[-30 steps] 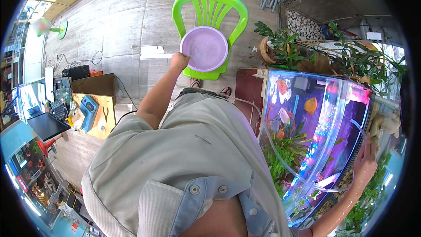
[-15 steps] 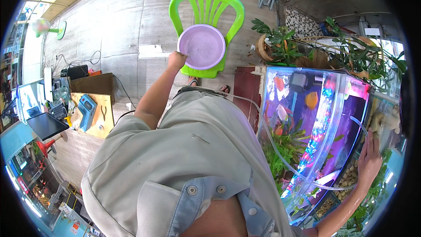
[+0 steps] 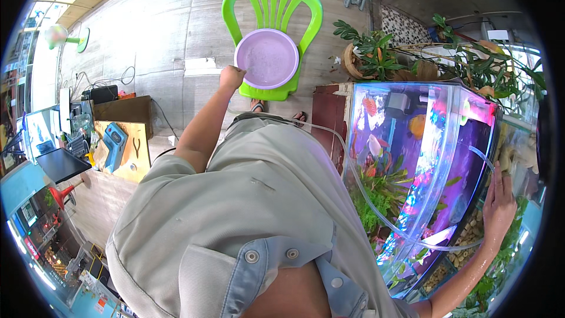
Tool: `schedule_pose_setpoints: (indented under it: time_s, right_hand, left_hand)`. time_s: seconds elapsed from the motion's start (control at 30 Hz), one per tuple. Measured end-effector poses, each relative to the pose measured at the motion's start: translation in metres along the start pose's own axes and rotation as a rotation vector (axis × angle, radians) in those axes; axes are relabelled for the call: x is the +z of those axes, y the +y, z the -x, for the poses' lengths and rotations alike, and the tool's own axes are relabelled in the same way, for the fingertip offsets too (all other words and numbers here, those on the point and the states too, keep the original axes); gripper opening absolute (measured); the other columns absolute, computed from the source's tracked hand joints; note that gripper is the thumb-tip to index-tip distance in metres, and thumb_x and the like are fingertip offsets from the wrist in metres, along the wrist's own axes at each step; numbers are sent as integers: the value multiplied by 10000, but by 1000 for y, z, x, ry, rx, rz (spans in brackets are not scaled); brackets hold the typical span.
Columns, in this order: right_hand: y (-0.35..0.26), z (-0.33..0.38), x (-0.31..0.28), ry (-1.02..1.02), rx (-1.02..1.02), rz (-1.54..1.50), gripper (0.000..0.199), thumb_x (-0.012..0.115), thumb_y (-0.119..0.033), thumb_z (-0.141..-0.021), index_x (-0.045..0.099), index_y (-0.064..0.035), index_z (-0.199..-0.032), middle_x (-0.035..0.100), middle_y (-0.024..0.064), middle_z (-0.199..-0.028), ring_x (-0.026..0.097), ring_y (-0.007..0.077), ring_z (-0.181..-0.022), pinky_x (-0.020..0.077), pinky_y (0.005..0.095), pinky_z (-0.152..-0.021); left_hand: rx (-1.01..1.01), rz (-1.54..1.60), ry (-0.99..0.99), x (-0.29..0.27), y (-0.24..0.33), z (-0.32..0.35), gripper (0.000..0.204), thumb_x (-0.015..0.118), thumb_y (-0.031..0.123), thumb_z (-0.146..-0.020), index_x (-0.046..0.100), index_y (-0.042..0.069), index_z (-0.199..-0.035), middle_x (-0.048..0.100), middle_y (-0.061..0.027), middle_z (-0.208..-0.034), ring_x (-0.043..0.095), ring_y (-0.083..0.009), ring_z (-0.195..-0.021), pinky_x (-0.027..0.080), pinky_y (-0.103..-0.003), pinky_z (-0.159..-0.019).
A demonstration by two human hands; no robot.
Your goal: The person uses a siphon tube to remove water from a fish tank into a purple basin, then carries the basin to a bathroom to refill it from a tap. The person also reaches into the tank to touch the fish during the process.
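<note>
A light purple basin (image 3: 267, 82) rests on the seat of a bright green plastic chair (image 3: 313, 17). At the basin's left rim my left hand (image 3: 233, 76) is closed; what its fingers grip is hidden. A clear hose (image 3: 359, 182) curves from behind my left forearm, past my waist and across the lit fish tank (image 3: 432, 89). My right hand (image 3: 500, 203) is at the tank's right edge, fingers together around the hose. The hose's bluish end part (image 3: 479, 154) extends from the fingertips over the tank. Orange fish and green plants show inside.
Potted plants (image 3: 376, 53) stand beyond the tank. To the left, a wooden board (image 3: 122, 152) carries a blue device (image 3: 116, 144) and pliers (image 3: 137, 146). Cables (image 3: 118, 76) lie on the floor. A green fan (image 3: 76, 40) stands at the far left.
The view has shifted slightly, so the chair and basin appear a little higher and further left. Both hands keep their places at the basin rim and the tank edge.
</note>
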State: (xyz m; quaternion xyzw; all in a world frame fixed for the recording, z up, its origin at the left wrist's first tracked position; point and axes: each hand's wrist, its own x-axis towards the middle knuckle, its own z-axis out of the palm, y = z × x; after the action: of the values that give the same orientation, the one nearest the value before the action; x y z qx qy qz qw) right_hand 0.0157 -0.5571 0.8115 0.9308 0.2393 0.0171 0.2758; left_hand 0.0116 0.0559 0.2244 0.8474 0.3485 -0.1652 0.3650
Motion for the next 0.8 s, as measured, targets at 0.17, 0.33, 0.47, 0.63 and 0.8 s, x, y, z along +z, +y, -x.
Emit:
schedule_pose_setpoints:
  time_s: [0.17,0.33,0.47,0.63,0.8]
  right_hand:
    - [3,3,6,-20,38,-53,415,571,-36,-959,572,-111,-1367,618,158,-1043,630,385,-745,459,482,-598]
    - [6,9,5,-16,31,-4,410,571,-43,-963,572,-110,-1368,614,155,-1039,627,385,-740,451,479,-597]
    - [13,10,-8,-44,51,37,405,566,-54,-973,570,-110,-1374,600,138,-998,605,374,-716,439,470,-596]
    - [22,8,-30,-97,142,-19,389,543,-76,-999,571,-134,-1383,612,131,-1006,633,328,-742,465,453,-614]
    - [39,10,-59,-26,-13,165,377,524,-96,-1017,569,-145,-1389,643,135,-1216,684,331,-846,530,385,-669]
  left_hand:
    - [42,-67,26,1,-4,1,306,729,338,-840,784,73,-984,725,-183,-760,698,-257,-608,572,-386,-672]
    - [91,-89,44,2,5,3,319,740,357,-828,782,83,-986,734,-186,-813,718,-294,-683,574,-392,-722]
    - [119,-142,56,8,-3,-13,332,746,383,-818,784,97,-982,738,-177,-840,727,-309,-757,573,-399,-770]
    - [112,-187,-13,2,1,-16,310,745,331,-799,777,75,-971,723,-211,-979,704,-353,-941,552,-422,-869]
    - [60,-175,-119,8,-5,-38,335,732,328,-803,762,42,-975,714,-228,-1015,685,-382,-991,545,-439,-891]
